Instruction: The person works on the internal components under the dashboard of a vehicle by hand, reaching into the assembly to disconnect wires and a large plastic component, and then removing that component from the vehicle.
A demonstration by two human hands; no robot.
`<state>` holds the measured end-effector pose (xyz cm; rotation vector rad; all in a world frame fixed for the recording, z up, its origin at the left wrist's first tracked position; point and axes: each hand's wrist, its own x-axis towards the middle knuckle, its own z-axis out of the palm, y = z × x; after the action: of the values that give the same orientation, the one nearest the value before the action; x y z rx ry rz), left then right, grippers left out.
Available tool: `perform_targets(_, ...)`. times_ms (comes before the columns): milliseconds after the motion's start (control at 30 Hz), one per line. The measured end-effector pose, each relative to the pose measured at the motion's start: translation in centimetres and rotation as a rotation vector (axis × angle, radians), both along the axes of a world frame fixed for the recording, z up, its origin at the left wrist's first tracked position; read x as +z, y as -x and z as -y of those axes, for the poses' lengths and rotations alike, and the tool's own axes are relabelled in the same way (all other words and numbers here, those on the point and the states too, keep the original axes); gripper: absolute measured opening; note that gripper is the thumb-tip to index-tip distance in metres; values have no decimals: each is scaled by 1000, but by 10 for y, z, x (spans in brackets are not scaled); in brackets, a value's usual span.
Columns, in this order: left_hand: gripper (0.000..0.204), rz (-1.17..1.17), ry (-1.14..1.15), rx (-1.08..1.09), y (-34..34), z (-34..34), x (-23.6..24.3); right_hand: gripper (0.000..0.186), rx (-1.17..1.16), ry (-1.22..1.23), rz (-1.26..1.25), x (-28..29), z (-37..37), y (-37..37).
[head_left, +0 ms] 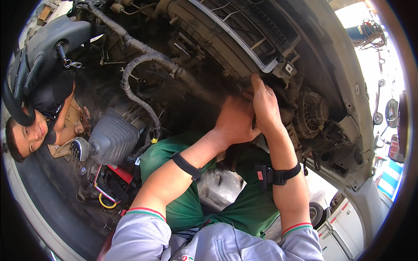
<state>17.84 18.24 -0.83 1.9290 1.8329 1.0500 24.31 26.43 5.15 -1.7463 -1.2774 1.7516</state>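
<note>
Across the far middle runs a ventilation housing [207, 38]; left, the wrapped wiring harness [134, 45] could snag if tugged; at the housing's right end, left hand [237, 119] and right hand [266, 104] meet, grip hidden; a blind slip could scrape either.

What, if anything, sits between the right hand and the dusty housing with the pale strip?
Nothing visible. The right hand has a fingertip at the lower right end of the dusty housing; the left hand is alongside, not between.
</note>
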Motion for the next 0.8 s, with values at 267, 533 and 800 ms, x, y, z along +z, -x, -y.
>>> perform_targets(267,33,-35,-24,33,-2,0,-6,61,-9,-101,37,-2,3,5)
perform_targets(533,25,-51,15,15,-3,3,-10,63,134,-254,199,-8,2,2)
perform_targets(800,42,-41,74,-36,-3,4,-14,60,108,-341,164,-18,3,1)
